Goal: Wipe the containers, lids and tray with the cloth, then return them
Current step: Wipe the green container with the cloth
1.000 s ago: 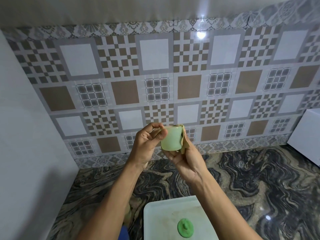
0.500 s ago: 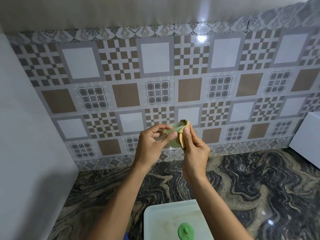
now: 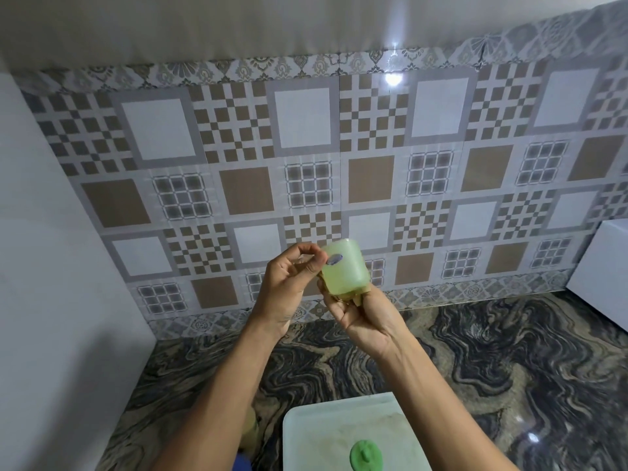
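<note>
Gripping pale container (image 3: pixel 344 268) – both hands, cloth (image 3: pixel 355 296) under right – above marbled counter (image 3: pixel 509 362); tiled wall (image 3: pixel 306 147) behind.

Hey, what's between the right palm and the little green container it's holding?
In the head view, a tan cloth is bunched between the right hand and the container.
</note>
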